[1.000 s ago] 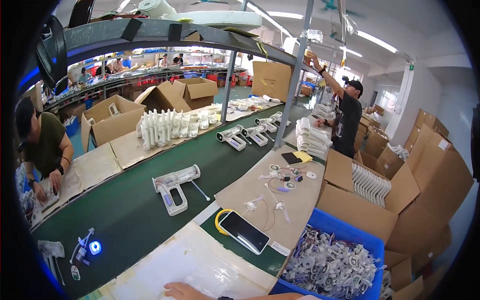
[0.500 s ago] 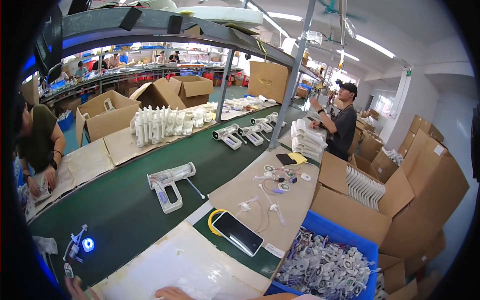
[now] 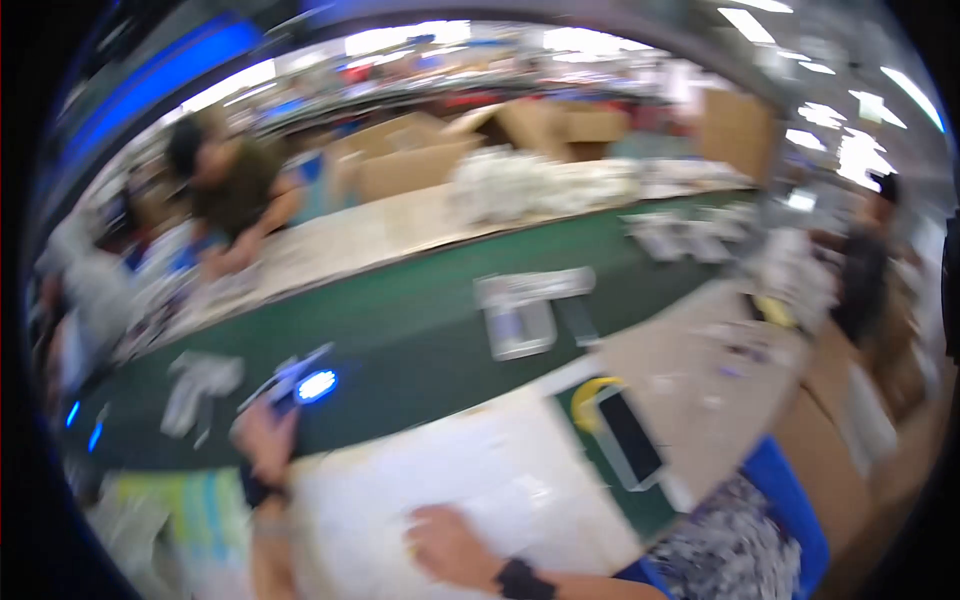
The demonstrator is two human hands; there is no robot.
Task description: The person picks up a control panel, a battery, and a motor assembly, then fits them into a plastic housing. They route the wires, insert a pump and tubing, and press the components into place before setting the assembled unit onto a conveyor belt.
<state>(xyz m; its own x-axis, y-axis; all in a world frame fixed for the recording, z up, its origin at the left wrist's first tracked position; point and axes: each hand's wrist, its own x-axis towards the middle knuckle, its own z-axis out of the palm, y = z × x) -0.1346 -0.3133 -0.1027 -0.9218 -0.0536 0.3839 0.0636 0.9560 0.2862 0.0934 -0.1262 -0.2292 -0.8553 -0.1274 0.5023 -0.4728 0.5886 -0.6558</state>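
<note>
Motion blur smears the whole view. My left hand [image 3: 268, 440], with a dark band at the wrist, reaches over the near edge of the green belt [image 3: 400, 345]. Its fingers meet the lower end of a small pale part [image 3: 290, 375] with a ring-shaped light glowing blue [image 3: 317, 386]; whether they grip it, I cannot tell. My right hand [image 3: 450, 545], also with a dark wristband, rests on the white work sheet [image 3: 370, 500], its fingers bent and smeared. Left of my left hand, a white gun-shaped housing [image 3: 200, 390] lies on the belt.
Another gun-shaped housing [image 3: 522, 310] lies mid-belt, with several farther right. A phone [image 3: 630, 440] and yellow tape roll [image 3: 592, 400] sit right of the sheet. A blue bin [image 3: 790, 500] holds small parts. Co-workers [image 3: 235, 190] [image 3: 865, 260] stand across the belt and at right.
The view has swung left, so the scene shifts right. My left hand has come up from the lower edge to the glowing part. More of my right hand shows on the sheet.
</note>
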